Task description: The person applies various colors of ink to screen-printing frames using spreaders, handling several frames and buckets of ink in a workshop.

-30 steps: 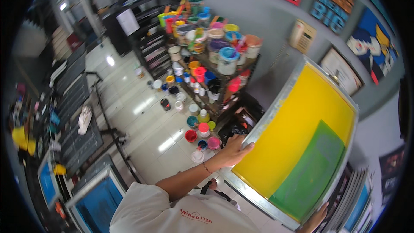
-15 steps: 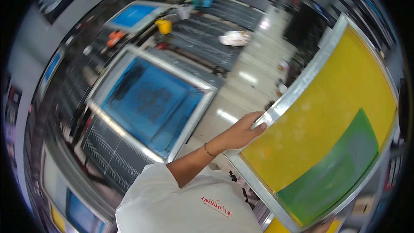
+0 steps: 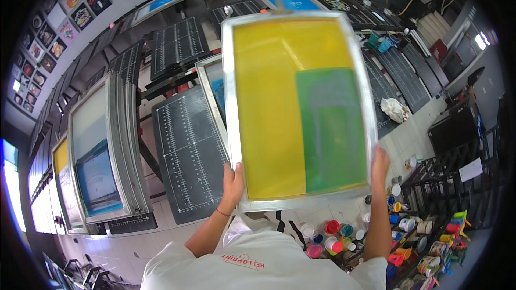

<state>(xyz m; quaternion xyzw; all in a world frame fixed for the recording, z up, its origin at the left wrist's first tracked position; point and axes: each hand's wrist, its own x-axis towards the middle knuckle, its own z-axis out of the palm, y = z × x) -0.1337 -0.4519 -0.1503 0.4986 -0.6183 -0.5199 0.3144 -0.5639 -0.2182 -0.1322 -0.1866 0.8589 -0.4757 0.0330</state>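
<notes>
My left hand [image 3: 232, 187] and right hand [image 3: 380, 165] grip the side edges of a rectangular yellow mesh screen [image 3: 269, 123] framed in silver metal, held before me; a grey-smeared green rectangle [image 3: 334, 156] covers its lower right. It partly hides a metal-framed blue mesh screen [image 3: 218, 90] beside a flat black white-ruled board [image 3: 185, 156]. Round colourful tubs [image 3: 331, 227] stand on pale tiles [image 3: 172, 239].

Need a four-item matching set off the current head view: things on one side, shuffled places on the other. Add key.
Things
1. yellow-and-green printing screen
2. crumpled white cloth
3. dark bracelet
4. posters

Places
A. around the wrist of the left arm
B. on the wall at upper left
C. gripped at its side edges by the left hand and right hand
D. on a dark platen, right of the screen

Pairs: 1-C, 2-D, 3-A, 4-B
</notes>
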